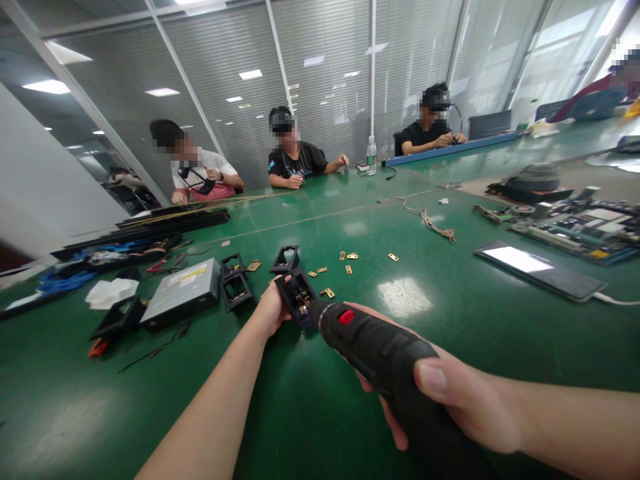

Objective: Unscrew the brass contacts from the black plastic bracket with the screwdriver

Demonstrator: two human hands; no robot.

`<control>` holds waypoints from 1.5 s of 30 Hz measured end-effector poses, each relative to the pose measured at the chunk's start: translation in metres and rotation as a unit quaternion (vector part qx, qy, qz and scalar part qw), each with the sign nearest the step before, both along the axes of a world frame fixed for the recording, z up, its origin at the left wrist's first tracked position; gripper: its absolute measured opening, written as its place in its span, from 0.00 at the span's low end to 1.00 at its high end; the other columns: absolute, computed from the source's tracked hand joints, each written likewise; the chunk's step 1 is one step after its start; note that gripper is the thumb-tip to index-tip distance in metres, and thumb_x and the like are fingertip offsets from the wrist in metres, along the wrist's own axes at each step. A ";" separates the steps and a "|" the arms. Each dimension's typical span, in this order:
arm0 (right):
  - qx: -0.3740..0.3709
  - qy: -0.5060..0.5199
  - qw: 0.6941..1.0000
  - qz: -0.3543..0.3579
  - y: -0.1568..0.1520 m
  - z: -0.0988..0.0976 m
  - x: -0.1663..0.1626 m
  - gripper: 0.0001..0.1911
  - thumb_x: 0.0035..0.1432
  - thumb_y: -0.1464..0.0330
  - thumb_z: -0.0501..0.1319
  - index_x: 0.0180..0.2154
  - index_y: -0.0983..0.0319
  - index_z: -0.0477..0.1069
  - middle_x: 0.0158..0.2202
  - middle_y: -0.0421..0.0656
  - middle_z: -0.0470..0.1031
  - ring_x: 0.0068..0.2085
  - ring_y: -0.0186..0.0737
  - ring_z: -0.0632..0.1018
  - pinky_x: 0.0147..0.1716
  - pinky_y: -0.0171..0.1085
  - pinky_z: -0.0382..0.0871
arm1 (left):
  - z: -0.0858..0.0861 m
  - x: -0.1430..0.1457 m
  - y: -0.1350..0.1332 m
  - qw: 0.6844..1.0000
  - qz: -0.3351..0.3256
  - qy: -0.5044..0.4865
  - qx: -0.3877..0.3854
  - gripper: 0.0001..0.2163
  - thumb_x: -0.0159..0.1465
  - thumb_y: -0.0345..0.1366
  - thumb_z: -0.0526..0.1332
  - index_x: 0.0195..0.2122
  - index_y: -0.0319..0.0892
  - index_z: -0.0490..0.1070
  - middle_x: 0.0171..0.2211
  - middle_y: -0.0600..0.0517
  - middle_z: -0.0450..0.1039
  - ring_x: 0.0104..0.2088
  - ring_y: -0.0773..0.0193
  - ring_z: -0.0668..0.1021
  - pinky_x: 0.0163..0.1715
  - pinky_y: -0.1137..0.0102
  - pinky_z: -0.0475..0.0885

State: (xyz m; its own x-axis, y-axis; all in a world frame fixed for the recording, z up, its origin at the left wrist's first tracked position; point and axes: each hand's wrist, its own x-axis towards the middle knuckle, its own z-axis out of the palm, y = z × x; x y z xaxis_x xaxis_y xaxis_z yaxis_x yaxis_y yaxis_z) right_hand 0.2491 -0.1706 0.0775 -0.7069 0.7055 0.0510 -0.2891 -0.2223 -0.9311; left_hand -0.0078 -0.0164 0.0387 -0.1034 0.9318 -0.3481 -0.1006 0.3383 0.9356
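Note:
My right hand (pixel 450 393) is wrapped round a black electric screwdriver (pixel 380 350) with a red switch. Its tip points into a small black plastic frame (pixel 296 293) that my left hand (pixel 273 310) grips from the left, just above the green table (pixel 310 413). A brass piece shows inside that frame. Several small brass plates (pixel 349 256) lie scattered on the table just beyond it. Another empty black frame (pixel 285 259) stands behind.
To the left lie a grey metal drive box (pixel 183 291), more black frames (pixel 235 283), a white tissue (pixel 111 291) and black strips. A phone (pixel 540 269) and circuit boards (pixel 575 223) lie at the right. Three people sit along the table's far side.

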 end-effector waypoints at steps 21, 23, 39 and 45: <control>0.046 0.016 0.999 0.012 0.002 0.005 0.002 0.35 0.62 0.41 0.63 0.53 0.64 0.67 0.33 0.44 0.70 0.29 0.33 0.71 0.25 0.27 0.66 | -0.003 0.003 0.001 1.000 0.003 0.002 0.004 0.11 0.66 0.43 0.58 0.31 0.43 0.71 0.18 0.53 0.70 0.13 0.64 0.71 0.10 0.75 0.57; 0.044 0.029 0.999 0.009 0.003 0.002 0.002 0.40 0.61 0.41 0.64 0.61 0.61 0.61 0.36 0.43 0.69 0.29 0.32 0.72 0.25 0.27 0.67 | -0.003 0.003 0.001 1.000 0.006 -0.001 0.003 0.11 0.66 0.43 0.58 0.31 0.43 0.70 0.17 0.54 0.70 0.12 0.65 0.70 0.09 0.76 0.56; 0.060 0.007 0.998 0.020 0.000 0.001 0.008 0.33 0.64 0.41 0.61 0.52 0.64 0.69 0.36 0.43 0.71 0.31 0.31 0.72 0.29 0.28 0.70 | 0.000 0.005 0.000 1.000 0.001 0.000 -0.001 0.11 0.68 0.42 0.56 0.33 0.42 0.71 0.19 0.52 0.72 0.13 0.64 0.73 0.09 0.76 0.56; 0.057 0.008 0.998 0.022 0.001 0.003 0.007 0.34 0.63 0.41 0.62 0.51 0.64 0.70 0.32 0.44 0.73 0.30 0.32 0.71 0.29 0.28 0.69 | 0.002 0.006 0.000 1.000 0.004 0.004 -0.006 0.13 0.68 0.43 0.56 0.32 0.41 0.72 0.19 0.52 0.72 0.14 0.64 0.72 0.10 0.75 0.57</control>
State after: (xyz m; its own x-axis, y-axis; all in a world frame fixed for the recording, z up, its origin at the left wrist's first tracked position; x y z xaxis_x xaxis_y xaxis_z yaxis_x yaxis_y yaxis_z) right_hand 0.2556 -0.1695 0.0804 -0.7355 0.6629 0.1404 -0.2969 -0.1290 -0.9462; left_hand -0.0013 -0.0169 0.0402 -0.1141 0.9267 -0.3582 -0.0970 0.3484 0.9323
